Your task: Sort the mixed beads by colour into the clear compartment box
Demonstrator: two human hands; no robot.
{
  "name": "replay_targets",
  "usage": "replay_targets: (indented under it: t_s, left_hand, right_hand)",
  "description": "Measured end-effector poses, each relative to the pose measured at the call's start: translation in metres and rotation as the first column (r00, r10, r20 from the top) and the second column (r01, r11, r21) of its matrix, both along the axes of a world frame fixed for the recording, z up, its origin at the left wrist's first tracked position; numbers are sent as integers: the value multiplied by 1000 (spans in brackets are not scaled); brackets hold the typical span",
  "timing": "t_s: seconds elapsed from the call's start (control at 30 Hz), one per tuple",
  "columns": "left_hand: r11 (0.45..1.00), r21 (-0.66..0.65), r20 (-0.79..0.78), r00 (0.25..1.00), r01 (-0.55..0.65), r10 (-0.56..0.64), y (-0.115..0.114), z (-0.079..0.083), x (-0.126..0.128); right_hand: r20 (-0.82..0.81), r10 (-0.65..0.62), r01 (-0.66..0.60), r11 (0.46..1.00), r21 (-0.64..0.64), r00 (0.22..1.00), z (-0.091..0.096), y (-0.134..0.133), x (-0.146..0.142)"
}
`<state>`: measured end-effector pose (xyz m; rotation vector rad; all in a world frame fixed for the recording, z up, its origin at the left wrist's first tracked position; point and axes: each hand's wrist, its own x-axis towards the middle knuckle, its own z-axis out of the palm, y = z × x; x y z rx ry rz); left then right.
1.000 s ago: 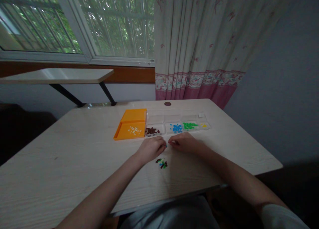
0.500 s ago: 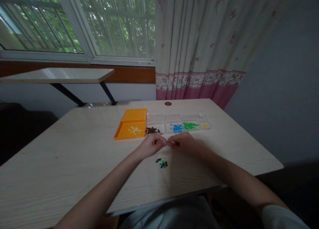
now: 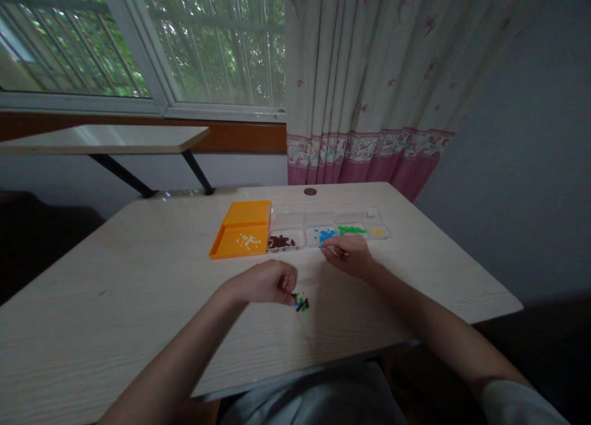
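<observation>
My left hand [image 3: 268, 281] is low over the table, fingers curled and thumb tip at the edge of a small pile of green, brown and blue pieces [image 3: 302, 302]. Whatever its fingertips may hold is too small to make out. My right hand [image 3: 349, 254] is closed in a pinch at the front of a clear compartment tray [image 3: 299, 239]. A tiny blue piece [image 3: 321, 246] shows at its fingertips. Just beyond them, loose blue pieces [image 3: 324, 234] lie in the tray, with green pieces [image 3: 351, 230] beside them, partly behind my hand.
Brown pieces [image 3: 281, 242] and a few yellow pieces [image 3: 377, 232] lie in other tray compartments. An orange tray [image 3: 248, 212] with white pieces [image 3: 248, 241] adjoins on the left. A raised shelf [image 3: 106, 139] stands at the table's back left, and a curtain [image 3: 369, 74] hangs behind.
My hands were together over a tiny blue piece and have parted. The left came down and nearer to the small pile; the right moved slightly right and up to the tray's front edge.
</observation>
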<state>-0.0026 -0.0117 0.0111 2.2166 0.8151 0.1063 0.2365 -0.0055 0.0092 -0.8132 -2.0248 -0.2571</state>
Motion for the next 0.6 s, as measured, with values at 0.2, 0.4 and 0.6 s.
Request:
replay_targets:
  t_s: [0.2, 0.4, 0.6]
  left_hand:
    - [998, 39, -17, 999, 46, -45, 3, -3, 2]
    - [999, -2, 35, 999, 41, -41, 2, -4, 2]
    - [998, -42, 149, 987, -51, 57, -1, 4, 9]
  right_hand:
    - [-42, -20, 22, 998, 66, 999, 5, 2, 3]
    - [-35, -27, 30, 996, 85, 999, 2, 6, 6]
    - [7, -136, 136, 991, 5, 991, -2, 19, 18]
